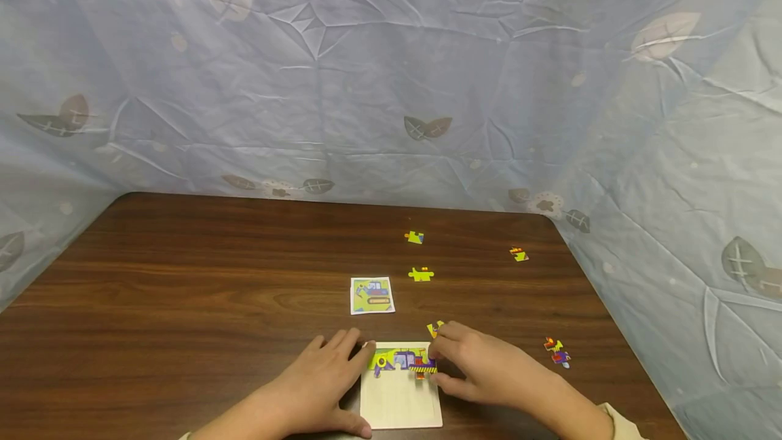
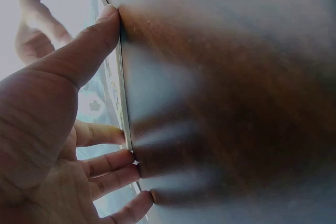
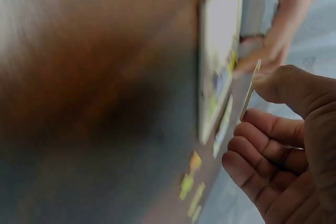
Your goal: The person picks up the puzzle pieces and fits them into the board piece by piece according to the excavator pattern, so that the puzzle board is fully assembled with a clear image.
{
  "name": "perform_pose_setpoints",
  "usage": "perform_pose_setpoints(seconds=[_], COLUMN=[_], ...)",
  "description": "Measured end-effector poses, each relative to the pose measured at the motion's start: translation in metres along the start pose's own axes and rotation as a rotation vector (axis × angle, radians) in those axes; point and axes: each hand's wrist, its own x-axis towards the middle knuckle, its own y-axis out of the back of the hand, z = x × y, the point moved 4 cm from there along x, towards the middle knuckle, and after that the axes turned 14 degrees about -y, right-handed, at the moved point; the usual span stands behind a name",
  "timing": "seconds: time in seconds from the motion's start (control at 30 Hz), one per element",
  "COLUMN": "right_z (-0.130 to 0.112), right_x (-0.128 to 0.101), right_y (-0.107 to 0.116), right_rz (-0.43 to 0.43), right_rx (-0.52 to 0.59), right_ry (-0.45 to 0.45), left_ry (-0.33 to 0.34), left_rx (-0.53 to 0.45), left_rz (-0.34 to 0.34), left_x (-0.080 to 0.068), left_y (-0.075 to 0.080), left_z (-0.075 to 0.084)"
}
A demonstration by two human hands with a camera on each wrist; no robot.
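A white puzzle tray (image 1: 400, 399) lies at the near edge of the brown table, with a joined row of purple and green pieces (image 1: 400, 360) along its top. My left hand (image 1: 332, 367) rests flat against the tray's left side. In the left wrist view its thumb (image 2: 97, 32) and straight fingers (image 2: 113, 163) touch the tray's edge (image 2: 122, 93). My right hand (image 1: 444, 343) pinches a yellow puzzle piece (image 1: 435, 328) just above the tray's top right corner. The right wrist view shows this thin piece (image 3: 250, 92) edge-on between thumb and fingers, beside the tray (image 3: 220, 51).
A small picture card (image 1: 371, 295) lies beyond the tray. Loose pieces are scattered to the right: two yellow ones (image 1: 415, 237) (image 1: 421, 274), one farther right (image 1: 519, 254), and a red and purple pair (image 1: 557, 352) near my right hand. A pale leaf-print sheet (image 1: 391, 87) walls in the table.
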Motion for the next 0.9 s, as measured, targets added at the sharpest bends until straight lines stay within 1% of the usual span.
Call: perform_pose_setpoints(seconds=[0.17,0.37,0.57,0.77,0.9], right_z=[-0.006,-0.007,-0.009,-0.015,-0.017], right_x=[-0.001,-0.001,0.000,-0.001,-0.001], right_y=[-0.013,-0.021,-0.024,-0.022,-0.023], right_rz=[-0.032,-0.058,-0.013,0.101,0.128], right_rx=[0.006,-0.011,-0.051,-0.141,-0.172], right_ry=[-0.013,-0.027,0.019,0.099,0.112], left_ry=[0.007,0.010,0.009,0.013,0.014], left_rx=[-0.011,-0.018,-0.017,-0.031,-0.048], left_rz=[-0.006,-0.010,-0.011,-0.017,-0.028], left_x=[0.001,0.001,0.000,0.000,0.001], left_y=[-0.001,-0.001,0.000,0.000,0.000], left_z=[0.000,0.000,0.000,-0.001,-0.001])
